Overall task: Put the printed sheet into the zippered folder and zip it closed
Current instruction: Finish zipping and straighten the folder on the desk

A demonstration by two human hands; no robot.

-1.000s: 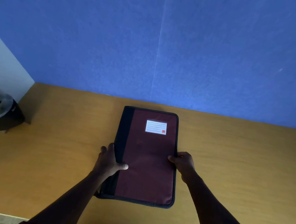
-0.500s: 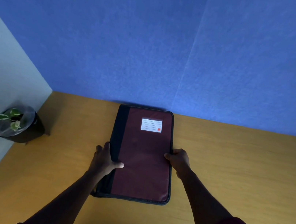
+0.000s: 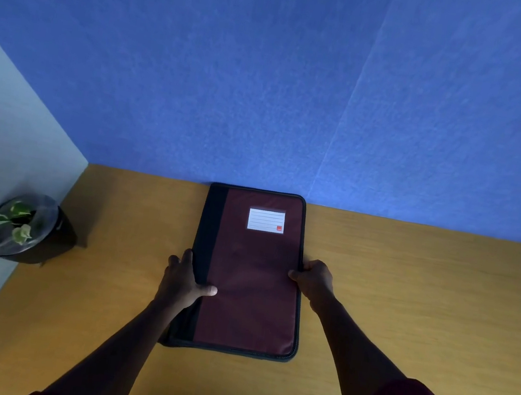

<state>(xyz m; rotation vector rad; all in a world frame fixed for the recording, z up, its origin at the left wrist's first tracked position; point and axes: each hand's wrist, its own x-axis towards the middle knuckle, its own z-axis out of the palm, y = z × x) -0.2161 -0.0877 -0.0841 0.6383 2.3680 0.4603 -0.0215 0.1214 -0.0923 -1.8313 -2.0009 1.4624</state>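
Head view | I see the folder (image 3: 251, 273) flat on the desk (image 3: 424, 289), closed, its far edge at the blue wall | left hand (image 3: 180, 281) grips its left edge, thumb on top | right hand (image 3: 314, 278) curled on the right edge

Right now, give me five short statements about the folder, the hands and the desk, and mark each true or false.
1. The zippered folder lies closed and flat on the desk. True.
2. The left hand grips the folder's black spine side, thumb on the cover. True.
3. The right hand is lifted clear of the folder. False: it holds the folder's right edge.
4. A printed sheet lies on the desk beside the folder. False: no loose sheet is visible.
5. The potted plant stands to the right of the folder. False: it is at the desk's left edge.
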